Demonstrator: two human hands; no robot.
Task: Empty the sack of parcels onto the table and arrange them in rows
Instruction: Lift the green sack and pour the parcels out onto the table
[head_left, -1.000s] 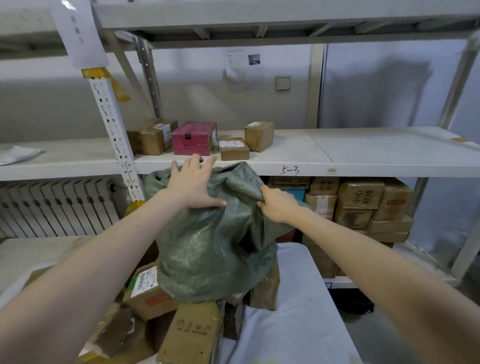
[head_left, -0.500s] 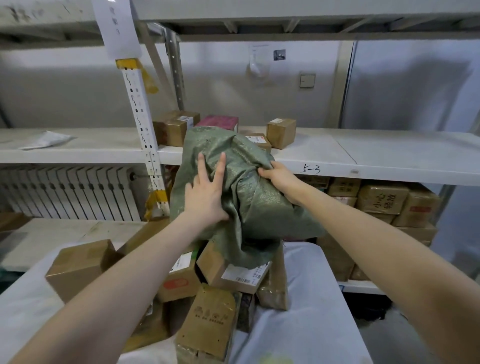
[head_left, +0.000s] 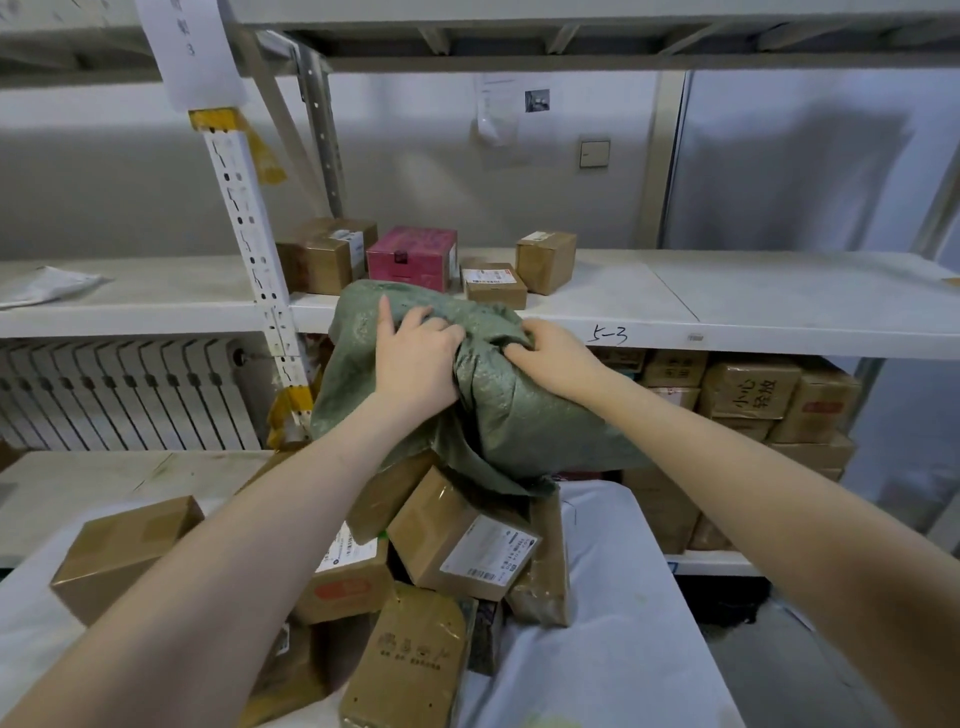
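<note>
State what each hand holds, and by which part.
Both the left hand and right hand grip the green sack by bunched fabric at its raised top.

L arm in from 7 o'clock, R from 4. L hand (head_left: 415, 364) & R hand (head_left: 558, 358) close together, fingers curled, gripping sack (head_left: 509, 415); L index straight.

Up on the white shelf (head_left: 727, 306) a pink box (head_left: 413, 257) sits beside a brown carton (head_left: 324, 254), stacked cartons (head_left: 748, 389) underneath, radiator (head_left: 119, 395) at left, paper notice (head_left: 498, 111) on the wall.
</note>
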